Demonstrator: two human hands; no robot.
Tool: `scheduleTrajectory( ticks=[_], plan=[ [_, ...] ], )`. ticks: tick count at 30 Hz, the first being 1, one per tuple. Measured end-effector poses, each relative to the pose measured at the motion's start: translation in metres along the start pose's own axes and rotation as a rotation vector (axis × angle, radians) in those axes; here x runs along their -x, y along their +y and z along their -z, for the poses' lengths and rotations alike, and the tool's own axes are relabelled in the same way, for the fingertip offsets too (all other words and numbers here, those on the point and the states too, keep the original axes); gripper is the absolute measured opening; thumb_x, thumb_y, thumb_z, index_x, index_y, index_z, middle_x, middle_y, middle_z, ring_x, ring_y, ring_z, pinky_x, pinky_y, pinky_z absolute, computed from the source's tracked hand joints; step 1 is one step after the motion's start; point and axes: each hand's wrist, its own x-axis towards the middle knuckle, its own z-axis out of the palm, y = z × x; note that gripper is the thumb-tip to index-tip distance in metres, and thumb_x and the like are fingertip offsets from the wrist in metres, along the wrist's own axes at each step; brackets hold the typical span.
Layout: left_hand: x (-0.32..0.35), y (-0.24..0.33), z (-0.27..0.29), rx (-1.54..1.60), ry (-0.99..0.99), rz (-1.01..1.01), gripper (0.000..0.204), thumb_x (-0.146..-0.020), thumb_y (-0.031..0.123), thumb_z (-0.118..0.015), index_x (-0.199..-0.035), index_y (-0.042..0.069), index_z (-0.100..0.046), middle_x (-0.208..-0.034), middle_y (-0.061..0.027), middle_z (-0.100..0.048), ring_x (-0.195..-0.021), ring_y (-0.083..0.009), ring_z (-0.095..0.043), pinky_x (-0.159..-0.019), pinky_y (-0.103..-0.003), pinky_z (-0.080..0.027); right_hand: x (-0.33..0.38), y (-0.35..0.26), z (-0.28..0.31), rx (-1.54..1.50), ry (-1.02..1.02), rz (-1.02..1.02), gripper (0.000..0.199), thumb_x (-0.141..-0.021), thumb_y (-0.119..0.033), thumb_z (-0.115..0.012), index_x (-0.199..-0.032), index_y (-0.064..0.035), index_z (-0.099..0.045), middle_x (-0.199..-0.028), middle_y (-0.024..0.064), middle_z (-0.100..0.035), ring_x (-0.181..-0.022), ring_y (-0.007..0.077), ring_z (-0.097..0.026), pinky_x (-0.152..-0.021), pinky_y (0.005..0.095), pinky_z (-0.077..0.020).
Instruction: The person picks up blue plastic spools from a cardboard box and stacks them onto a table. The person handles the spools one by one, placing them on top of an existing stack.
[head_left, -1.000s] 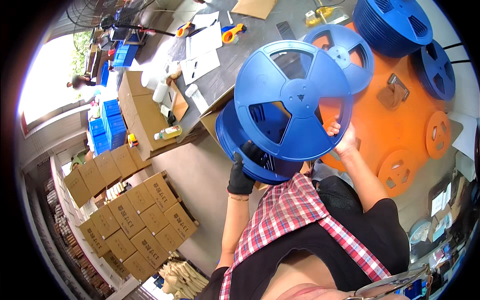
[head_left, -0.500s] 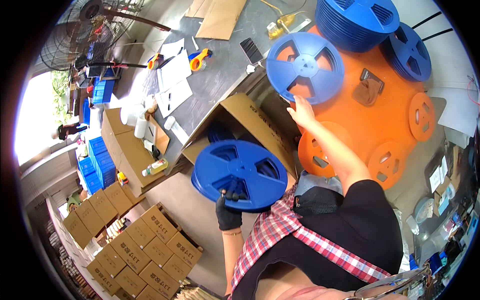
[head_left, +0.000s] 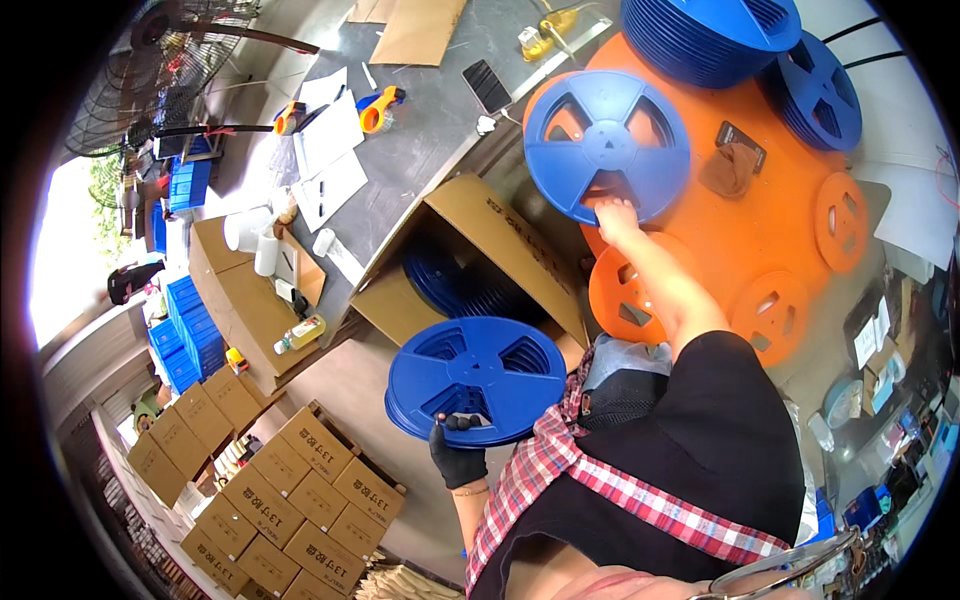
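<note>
My left hand [head_left: 457, 452], in a black glove with bare fingertips, is closed on the near rim of a small stack of blue plastic reels [head_left: 485, 368]. The fingers come up through a cut-out of the top reel, and the stack is held almost flat in front of the open cardboard box [head_left: 505, 225]. More blue reels [head_left: 435, 275] stand inside that box. My bare right hand [head_left: 617, 220] is closed on the near rim of a single blue reel [head_left: 607, 147], its fingers curled into the cut-out. That reel is over the left edge of the orange table [head_left: 690, 205].
Tall stacks of blue reels [head_left: 715, 55] stand at the table's far side. Slotted orange discs [head_left: 842, 222] ring its edge, and a brown cloth [head_left: 730, 170] lies on it. A grey workbench [head_left: 430, 120] carries a phone [head_left: 487, 86] and tape dispensers [head_left: 378, 112]. Cartons [head_left: 290, 500] are piled lower left.
My right hand has gone from outstretched fingers at the single reel's rim to a curled grip on it. The left hand's stack has dropped slightly toward me, uncovering more reels in the box.
</note>
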Motion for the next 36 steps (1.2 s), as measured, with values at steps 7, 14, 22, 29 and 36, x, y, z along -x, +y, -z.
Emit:
scheduleTrajectory(
  ticks=[7,14,22,29,36],
  plan=[
    [-0.014,0.000,-0.006,0.011,-0.051,0.039,0.024,-0.090,0.028,-0.047,-0.104,0.009,-0.050,-0.076,-0.0017,-0.052,-0.073,-0.0171,-0.053,-0.084,-0.041,-0.043,0.092,0.014,-0.018,0.037,-0.093,0.166,0.030,-0.067,-0.017,-0.068,-0.093,-0.0054,-0.058,-0.096,0.0098,-0.061,-0.098,0.0243,-0.055,-0.086,0.0363,-0.0382],
    [-0.027,0.002,0.004,0.041,-0.177,0.088,0.041,-0.089,0.042,-0.048,-0.115,0.010,-0.050,-0.066,0.0031,-0.043,-0.064,-0.0125,-0.048,-0.075,-0.034,-0.045,0.141,0.006,-0.007,-0.165,0.334,0.399,0.039,-0.068,-0.022,-0.071,-0.098,-0.0021,-0.056,-0.097,0.0135,-0.059,-0.089,0.0268,-0.057,-0.088,0.0357,-0.0393],
    [-0.037,0.011,0.013,-0.062,-0.233,0.059,0.035,-0.090,0.028,-0.048,-0.120,0.010,-0.046,-0.111,-0.0056,-0.053,-0.098,-0.0199,-0.052,-0.085,-0.038,-0.043,0.202,-0.056,0.126,-2.183,0.427,-0.085,0.024,-0.086,-0.022,-0.052,-0.098,-0.0020,-0.055,-0.068,0.0061,-0.056,-0.063,0.0182,-0.056,-0.055,0.0309,-0.0465],
    [-0.035,0.004,-0.001,-0.275,-0.221,0.065,0.059,-0.087,0.045,-0.049,-0.133,0.011,-0.035,-0.137,-0.0092,-0.037,-0.124,-0.0263,-0.038,-0.094,-0.038,-0.038,0.186,-0.064,0.069,-2.840,-0.328,-0.431,0.028,-0.090,-0.024,-0.039,-0.103,-0.0054,-0.054,-0.059,-0.0012,-0.042,-0.051,0.0115,-0.043,-0.050,0.0276,-0.0406],
    [-0.040,0.013,0.013,-0.123,-0.326,0.143,0.036,-0.085,0.031,-0.055,-0.112,0.008,-0.049,-0.081,-0.0003,-0.051,-0.081,-0.0204,-0.055,-0.079,-0.038,-0.046,0.158,-0.070,0.004,-1.395,-0.267,-0.238,0.045,-0.090,-0.042,-0.037,-0.102,-0.0043,-0.057,-0.074,0.0119,-0.061,-0.069,0.0264,-0.060,-0.064,0.0381,-0.0475]
  ],
)
